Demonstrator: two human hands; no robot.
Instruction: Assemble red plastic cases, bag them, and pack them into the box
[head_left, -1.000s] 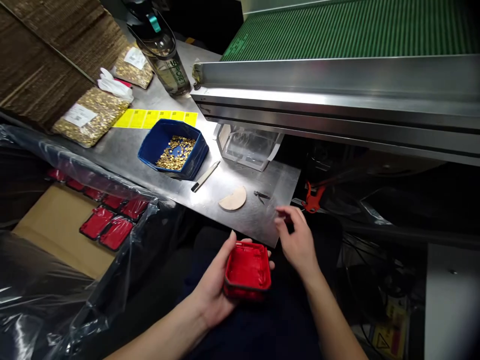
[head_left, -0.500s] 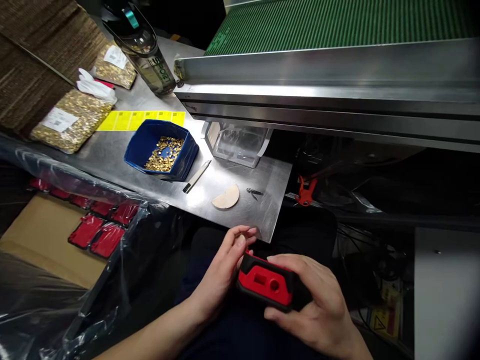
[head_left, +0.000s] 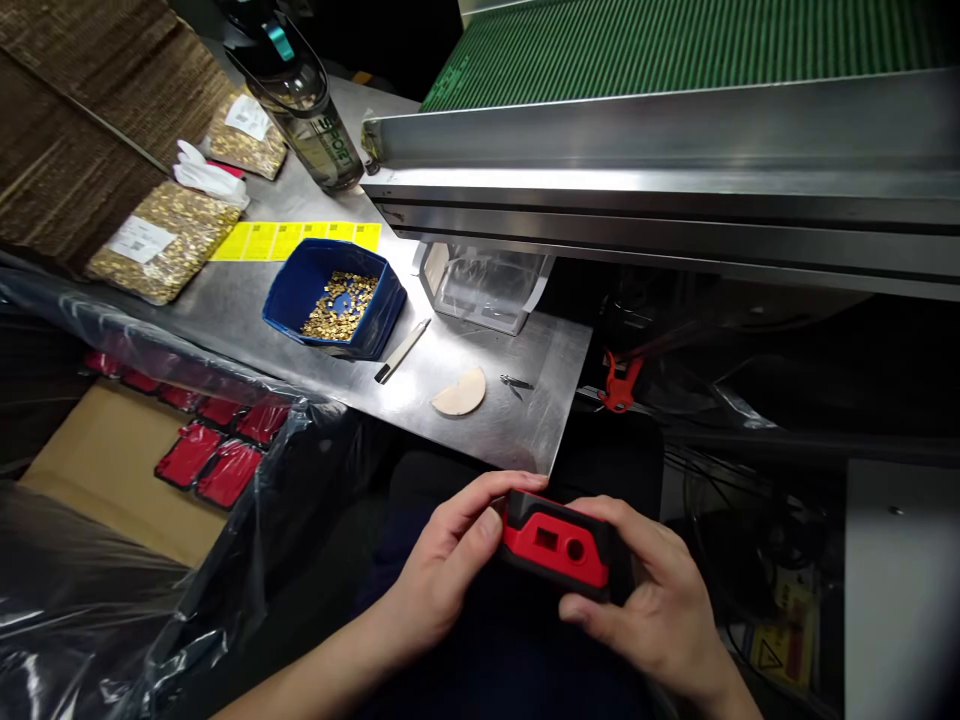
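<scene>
Between both hands, above my lap, is a red-and-black plastic housing (head_left: 559,545) with a rectangular opening and a round one in its red face. My left hand (head_left: 465,550) grips its left end, thumb in front and fingers along the top edge. At the other end, my right hand (head_left: 649,585) holds it with fingers over the top and thumb below. The far side of the housing is hidden. On the metal table ahead lie a pale half-round disc (head_left: 459,392), a small dark metal tool (head_left: 516,382) and a white pen-like tool (head_left: 403,351).
A blue bin (head_left: 289,300) holds small brass-coloured parts. Nearby are a clear tray (head_left: 487,285), yellow labels (head_left: 259,241), bags of parts (head_left: 169,240) and a bottle (head_left: 319,135). A green ribbed conveyor (head_left: 675,50) crosses behind. Plastic-lined box at left holds red pieces (head_left: 229,472).
My left hand has come from loosely beside the housing to a grip on its left end. The housing and my right hand have moved slightly right and up.
</scene>
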